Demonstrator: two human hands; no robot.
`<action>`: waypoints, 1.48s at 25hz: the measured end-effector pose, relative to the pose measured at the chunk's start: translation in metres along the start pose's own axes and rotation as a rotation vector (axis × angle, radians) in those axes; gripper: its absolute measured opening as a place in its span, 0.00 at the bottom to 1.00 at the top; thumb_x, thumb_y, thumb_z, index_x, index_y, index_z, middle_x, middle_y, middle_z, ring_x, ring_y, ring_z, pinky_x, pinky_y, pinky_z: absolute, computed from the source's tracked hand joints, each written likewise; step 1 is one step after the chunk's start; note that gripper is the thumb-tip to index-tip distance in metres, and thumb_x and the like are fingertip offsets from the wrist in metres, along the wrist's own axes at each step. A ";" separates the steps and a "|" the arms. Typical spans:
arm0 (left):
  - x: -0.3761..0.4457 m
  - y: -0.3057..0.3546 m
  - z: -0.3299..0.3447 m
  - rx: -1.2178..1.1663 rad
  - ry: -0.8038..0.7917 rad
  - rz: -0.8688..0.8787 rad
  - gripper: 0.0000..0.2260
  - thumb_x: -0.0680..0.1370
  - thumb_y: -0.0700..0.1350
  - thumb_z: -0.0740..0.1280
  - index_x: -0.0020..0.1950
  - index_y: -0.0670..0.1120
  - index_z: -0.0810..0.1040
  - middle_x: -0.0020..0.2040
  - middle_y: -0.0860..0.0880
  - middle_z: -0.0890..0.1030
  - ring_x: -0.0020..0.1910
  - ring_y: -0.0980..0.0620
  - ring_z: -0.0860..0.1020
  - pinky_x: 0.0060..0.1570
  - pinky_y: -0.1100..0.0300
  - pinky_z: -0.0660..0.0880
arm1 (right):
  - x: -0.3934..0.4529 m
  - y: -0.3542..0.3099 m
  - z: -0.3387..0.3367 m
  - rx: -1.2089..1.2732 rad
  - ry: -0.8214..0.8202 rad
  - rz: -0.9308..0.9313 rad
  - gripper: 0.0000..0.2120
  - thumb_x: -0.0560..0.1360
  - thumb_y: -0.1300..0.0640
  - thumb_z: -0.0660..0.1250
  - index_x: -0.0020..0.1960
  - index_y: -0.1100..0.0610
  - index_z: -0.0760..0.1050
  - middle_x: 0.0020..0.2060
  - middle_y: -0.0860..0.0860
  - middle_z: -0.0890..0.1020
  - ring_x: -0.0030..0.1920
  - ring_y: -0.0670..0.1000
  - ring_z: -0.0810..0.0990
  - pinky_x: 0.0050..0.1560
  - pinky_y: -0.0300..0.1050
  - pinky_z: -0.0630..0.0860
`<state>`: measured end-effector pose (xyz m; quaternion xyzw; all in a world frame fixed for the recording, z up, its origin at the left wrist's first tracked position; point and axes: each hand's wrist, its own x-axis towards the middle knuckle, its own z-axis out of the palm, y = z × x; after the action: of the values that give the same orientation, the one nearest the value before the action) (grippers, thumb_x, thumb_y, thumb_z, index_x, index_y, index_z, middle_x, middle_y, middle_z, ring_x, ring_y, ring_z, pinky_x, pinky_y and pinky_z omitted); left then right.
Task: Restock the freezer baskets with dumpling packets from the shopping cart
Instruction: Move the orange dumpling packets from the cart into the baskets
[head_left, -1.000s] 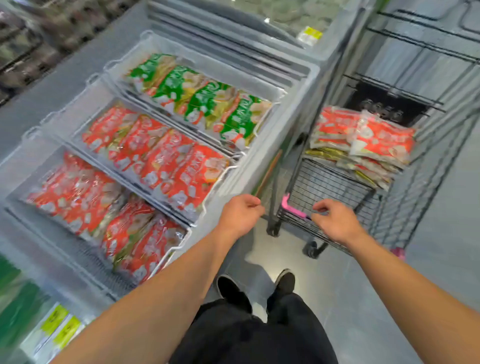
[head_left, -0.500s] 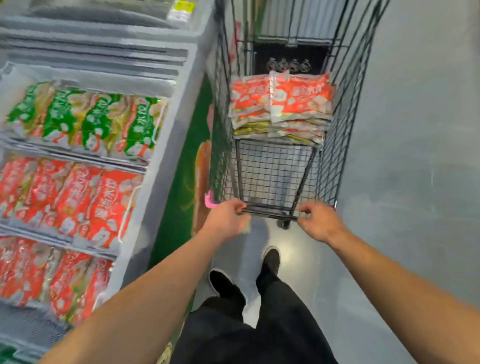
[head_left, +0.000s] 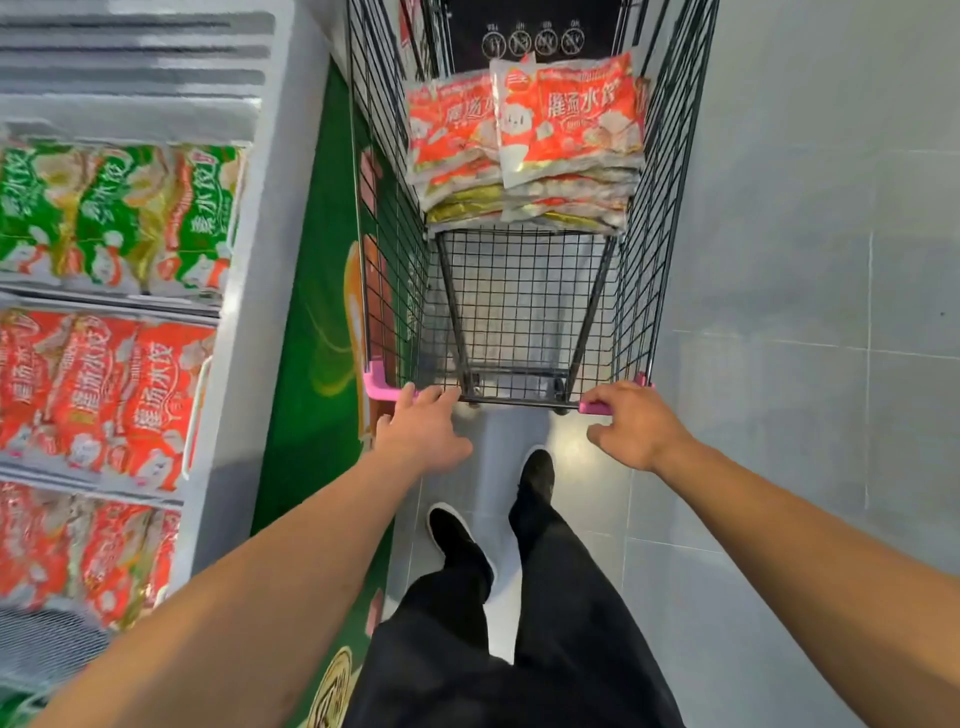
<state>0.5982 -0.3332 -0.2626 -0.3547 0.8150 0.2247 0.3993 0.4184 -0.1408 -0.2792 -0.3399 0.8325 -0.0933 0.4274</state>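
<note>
A black wire shopping cart is seen standing on grey floor tiles, directly ahead of the person and just beside the chest freezer at the left. Two stacks of dumpling packets are piled side by side at the far end of the cart; the top packets are red, with yellowish ones lower down. The near part of the cart floor is bare mesh. The left hand is laid at the left end of the pink handle, fingers extended and slightly spread, fingertips on the bar, nothing gripped. The right hand is placed at the right end of the handle, fingers curled downward over the bar; whether a firm grip is applied cannot be told. In the freezer, three baskets are recorded: the far one holds green packets, the middle basket holds red packets standing on edge in a row, and the nearest holds further red packets. Black trousers and black shoes are visible below the arms.
</note>
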 end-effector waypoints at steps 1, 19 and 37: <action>-0.003 -0.001 0.003 -0.002 -0.010 0.007 0.36 0.75 0.53 0.65 0.80 0.54 0.52 0.80 0.52 0.54 0.79 0.43 0.45 0.73 0.35 0.55 | -0.003 0.001 0.004 -0.015 -0.004 0.011 0.19 0.73 0.57 0.68 0.64 0.52 0.76 0.59 0.52 0.76 0.61 0.55 0.73 0.67 0.46 0.67; -0.066 -0.067 0.081 -0.083 -0.092 0.238 0.37 0.76 0.55 0.64 0.80 0.54 0.48 0.81 0.50 0.50 0.80 0.43 0.46 0.76 0.38 0.50 | -0.069 -0.018 0.116 -0.033 0.352 0.297 0.05 0.79 0.59 0.65 0.51 0.56 0.79 0.53 0.55 0.80 0.66 0.58 0.68 0.58 0.51 0.72; 0.070 -0.007 -0.125 -0.606 0.137 -0.002 0.21 0.80 0.51 0.64 0.72 0.47 0.72 0.69 0.49 0.75 0.67 0.47 0.73 0.63 0.60 0.67 | 0.122 -0.072 -0.050 0.012 0.060 0.177 0.04 0.75 0.50 0.64 0.45 0.48 0.76 0.43 0.48 0.82 0.44 0.51 0.78 0.44 0.43 0.73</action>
<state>0.5121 -0.4470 -0.2476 -0.4728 0.7355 0.4328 0.2196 0.3655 -0.2807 -0.2956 -0.2595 0.8711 -0.0706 0.4109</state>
